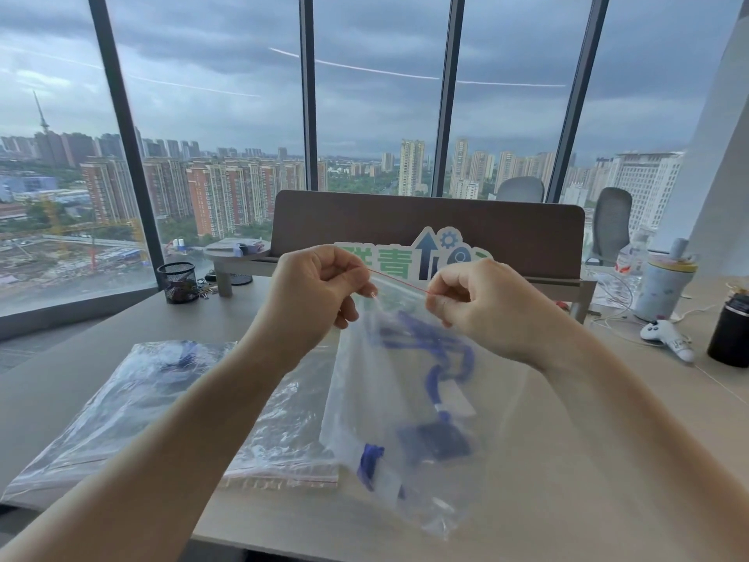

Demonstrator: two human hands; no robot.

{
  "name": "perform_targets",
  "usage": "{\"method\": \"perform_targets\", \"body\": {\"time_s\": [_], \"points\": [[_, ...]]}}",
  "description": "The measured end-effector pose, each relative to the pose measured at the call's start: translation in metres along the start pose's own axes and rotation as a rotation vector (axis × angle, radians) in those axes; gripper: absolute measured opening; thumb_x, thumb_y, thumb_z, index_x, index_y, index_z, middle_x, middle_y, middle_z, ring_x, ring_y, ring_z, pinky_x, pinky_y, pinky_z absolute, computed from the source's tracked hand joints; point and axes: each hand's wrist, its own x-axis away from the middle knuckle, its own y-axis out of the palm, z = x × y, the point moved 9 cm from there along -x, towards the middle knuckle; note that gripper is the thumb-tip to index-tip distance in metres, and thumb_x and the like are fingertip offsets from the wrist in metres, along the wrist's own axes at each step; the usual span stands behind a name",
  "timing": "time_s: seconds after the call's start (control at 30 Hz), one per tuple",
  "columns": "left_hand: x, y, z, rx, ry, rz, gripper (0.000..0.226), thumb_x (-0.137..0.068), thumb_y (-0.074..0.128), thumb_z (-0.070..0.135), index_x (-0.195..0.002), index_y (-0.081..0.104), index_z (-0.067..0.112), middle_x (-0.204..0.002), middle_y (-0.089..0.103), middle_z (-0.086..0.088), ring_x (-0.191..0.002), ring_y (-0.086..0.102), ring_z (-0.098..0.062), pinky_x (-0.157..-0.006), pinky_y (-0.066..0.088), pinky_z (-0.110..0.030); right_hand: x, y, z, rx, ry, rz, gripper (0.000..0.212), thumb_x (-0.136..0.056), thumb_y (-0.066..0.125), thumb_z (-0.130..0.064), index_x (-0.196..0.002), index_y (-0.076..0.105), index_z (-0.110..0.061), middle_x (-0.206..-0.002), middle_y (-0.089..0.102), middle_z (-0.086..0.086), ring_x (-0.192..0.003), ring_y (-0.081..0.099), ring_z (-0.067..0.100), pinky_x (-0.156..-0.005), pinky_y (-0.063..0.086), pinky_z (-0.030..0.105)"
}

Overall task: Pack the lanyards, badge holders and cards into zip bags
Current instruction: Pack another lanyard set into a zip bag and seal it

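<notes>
While my left hand point(320, 285) and right hand point(466, 296) pinched the zip bag point(401, 399) strip above the counter point(567, 460), lanyard point(429, 342) inside, I noted uneven pressing could leave gaps.

My desk point(567, 460) is a light wood-look top. Lying flat on its left side is a pile of clear zip bags point(162, 407), with a black mesh pen cup point(177, 282) farther back. Over on the right sit a white game controller point(668, 336), a black tumbler point(729, 334) and a pale lidded cup point(662, 285).
</notes>
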Motion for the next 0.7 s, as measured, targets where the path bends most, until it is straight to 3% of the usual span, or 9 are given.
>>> {"method": "perform_targets", "body": {"time_s": [0.1, 0.23, 0.7], "points": [[-0.001, 0.0, 0.001, 0.009, 0.0, -0.024, 0.015, -0.088, 0.061, 0.002, -0.076, 0.065, 0.011, -0.066, 0.073, -0.003, -0.042, 0.053, -0.013, -0.04, 0.045, -0.021, 0.001, 0.0, 0.002, -0.108, -0.005, -0.009, 0.023, -0.091, 0.063, -0.03, -0.073, 0.067, -0.017, -0.066, 0.068, 0.007, -0.058, 0.056, 0.008, -0.067, 0.049, 0.031], [0.0, -0.002, 0.001, 0.027, 0.0, -0.023, 0.015, -0.087, 0.062, 0.0, -0.076, 0.064, 0.01, -0.066, 0.073, -0.003, -0.043, 0.054, -0.013, -0.041, 0.046, -0.022, -0.001, -0.004, 0.003, -0.169, -0.013, 0.022, 0.022, -0.09, 0.067, -0.026, -0.069, 0.065, -0.019, -0.058, 0.064, -0.004, -0.052, 0.053, 0.002, -0.062, 0.046, 0.023], [-0.006, -0.033, -0.005, 0.025, -0.026, 0.08, 0.015, -0.088, 0.061, 0.003, -0.076, 0.066, 0.011, -0.066, 0.073, -0.001, -0.043, 0.052, -0.01, -0.044, 0.047, -0.021, 0.009, -0.017, 0.027, -0.203, 0.028, 0.008, 0.023, -0.09, 0.068, -0.016, -0.067, 0.067, -0.019, -0.057, 0.067, -0.008, -0.051, 0.053, 0.001, -0.064, 0.043, 0.023]]}}
